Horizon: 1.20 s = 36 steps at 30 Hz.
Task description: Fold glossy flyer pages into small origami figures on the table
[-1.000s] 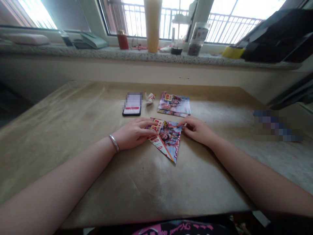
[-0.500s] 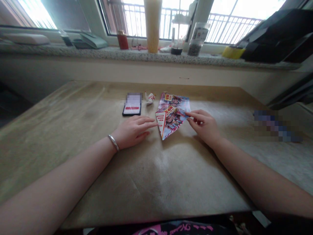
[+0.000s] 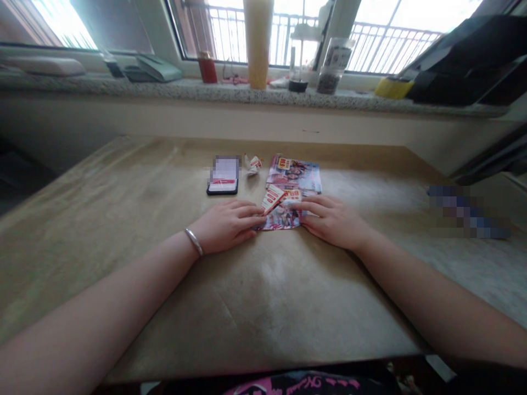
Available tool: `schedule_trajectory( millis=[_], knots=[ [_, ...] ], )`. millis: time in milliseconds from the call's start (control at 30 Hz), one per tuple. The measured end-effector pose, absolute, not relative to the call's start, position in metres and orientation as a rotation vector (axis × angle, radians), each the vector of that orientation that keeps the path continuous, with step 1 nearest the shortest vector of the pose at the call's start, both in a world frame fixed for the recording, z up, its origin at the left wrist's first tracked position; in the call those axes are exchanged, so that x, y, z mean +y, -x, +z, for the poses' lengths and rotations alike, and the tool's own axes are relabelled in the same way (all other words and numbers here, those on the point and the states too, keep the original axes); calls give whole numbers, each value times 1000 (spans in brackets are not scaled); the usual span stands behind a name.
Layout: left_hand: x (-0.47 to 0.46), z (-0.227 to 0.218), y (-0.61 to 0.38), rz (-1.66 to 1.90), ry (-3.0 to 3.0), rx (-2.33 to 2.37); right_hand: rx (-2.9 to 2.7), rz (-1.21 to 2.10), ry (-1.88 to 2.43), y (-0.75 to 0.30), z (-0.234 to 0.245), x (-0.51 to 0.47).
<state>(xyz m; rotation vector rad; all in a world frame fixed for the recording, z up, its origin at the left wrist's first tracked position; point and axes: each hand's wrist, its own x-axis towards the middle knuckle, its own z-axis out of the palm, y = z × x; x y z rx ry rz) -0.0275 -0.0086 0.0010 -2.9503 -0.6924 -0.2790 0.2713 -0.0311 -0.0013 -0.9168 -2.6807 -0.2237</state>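
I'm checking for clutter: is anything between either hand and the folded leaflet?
Nothing visible: the left hand and right hand both reach the folded leaflet. The leaflet stack and smartphone lie farther back, not between.

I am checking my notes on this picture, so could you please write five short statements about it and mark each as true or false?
1. The left hand and the right hand both touch the folded paper. True.
2. A silver bracelet is worn on the right arm. False: it is on the left arm.
3. The phone lies to the left of the small crumpled piece. True.
4. The stack of printed sheets lies nearer to the person than the folded paper. False: it lies beyond it, toward the window.
5. A red container stands on the windowsill. True.
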Motion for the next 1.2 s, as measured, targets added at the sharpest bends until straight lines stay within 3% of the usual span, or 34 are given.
schedule_trajectory(
  millis=[267,433,967,1200],
  knots=[
    [-12,1,24,-261,2983,-757,-2670,190,792,-250,-2,-41],
    [-14,-2,23,-216,2983,-786,-2528,375,937,-251,0,-41],
    [-19,3,19,-274,3067,-798,-2042,535,1465,-261,-9,-31],
    [-19,4,21,-229,3032,-698,-2117,426,1595,-257,-9,-31]
  ],
)
